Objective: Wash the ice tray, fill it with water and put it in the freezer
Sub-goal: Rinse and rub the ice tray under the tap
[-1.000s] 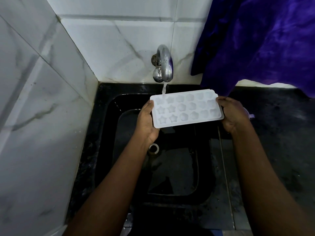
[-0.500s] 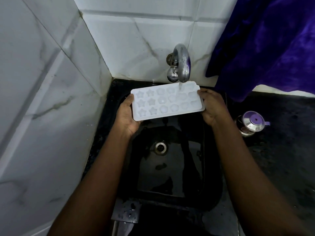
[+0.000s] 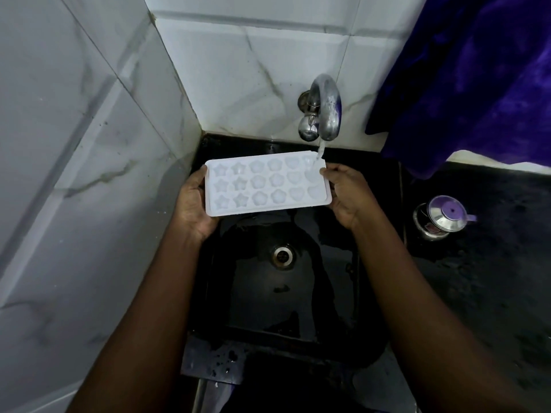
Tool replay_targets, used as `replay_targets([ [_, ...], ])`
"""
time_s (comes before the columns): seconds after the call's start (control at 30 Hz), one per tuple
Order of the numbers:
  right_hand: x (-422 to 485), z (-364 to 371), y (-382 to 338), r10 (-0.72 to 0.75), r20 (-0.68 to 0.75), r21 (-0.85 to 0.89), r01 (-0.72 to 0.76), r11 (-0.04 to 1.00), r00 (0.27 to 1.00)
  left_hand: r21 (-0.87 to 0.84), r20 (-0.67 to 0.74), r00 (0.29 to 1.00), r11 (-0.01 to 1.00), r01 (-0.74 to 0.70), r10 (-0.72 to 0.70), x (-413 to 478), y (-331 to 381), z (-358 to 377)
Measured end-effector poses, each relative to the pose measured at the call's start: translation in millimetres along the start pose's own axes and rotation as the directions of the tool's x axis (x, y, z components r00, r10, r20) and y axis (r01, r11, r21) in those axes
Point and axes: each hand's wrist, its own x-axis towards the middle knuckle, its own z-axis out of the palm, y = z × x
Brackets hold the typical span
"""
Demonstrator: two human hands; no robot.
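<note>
A: Right, where is the ice tray [image 3: 267,183]?

B: You have it over the sink [image 3: 268,299], hollows facing up and close to level, its long side running left to right in front of you. It hangs above the basin, and the drain [image 3: 281,255] shows below its near edge.

A: And the hands?

B: Your left hand [image 3: 192,204] grips the left short end. The thumb lies on top along the edge, and the fingers go underneath, out of sight. Your right hand [image 3: 347,195] grips the right short end the same way, with the thumb up at the far right corner.

A: Is the water on?

B: Yes. A thin stream [image 3: 319,152] falls from the tap [image 3: 326,111] on the back wall and lands on the far right corner of the tray, just beside your right thumb.

A: What do the hollows look like?

B: Three rows of six. There are stars in the two left columns, rounded flower shapes in the middle and hearts on the right. How much water stands in them cannot be told from here.

A: Anything else around?

B: A small steel pot [image 3: 441,217] with a purple knob on its lid sits on the dark counter [image 3: 483,278] to your right, well apart from the tray. A purple cloth [image 3: 477,79] hangs at the far right. White marbled tiles [image 3: 74,174] cover the wall on your left and behind the tap. Drops of water lie on the sink's near rim.
</note>
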Motion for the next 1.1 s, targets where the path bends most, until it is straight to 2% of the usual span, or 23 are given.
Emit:
replay_targets([
  [0.1,1.6,-8.9,-6.9,-0.015,-0.025,0.009,0.016,1.000,1.000,-0.031,0.033,0.999,0.999,0.008,-0.007,-0.2,-3.1,11.2],
  [0.53,2.9,-90.7,-35.9,-0.123,-0.235,0.070,0.143,0.987,0.964,0.042,0.202,0.976,0.996,0.080,-0.087,7.8,-37.0,109.1],
  [0.8,-17.2,-134.3,-38.6,-0.190,-0.342,0.009,0.206,0.979,0.920,0.096,0.288,0.944,0.986,0.138,-0.160,1.1,-65.5,144.2],
  [0.93,-22.7,-137.8,-30.6,-0.202,-0.339,-0.006,0.213,0.977,0.919,0.093,0.313,0.934,0.985,0.148,-0.170,-1.6,-70.5,139.8],
  [1.1,-28.0,-110.0,-27.2,-0.206,-0.276,-0.023,0.208,0.978,0.939,0.090,0.265,0.955,0.989,0.116,-0.136,-6.3,-56.9,115.8],
])
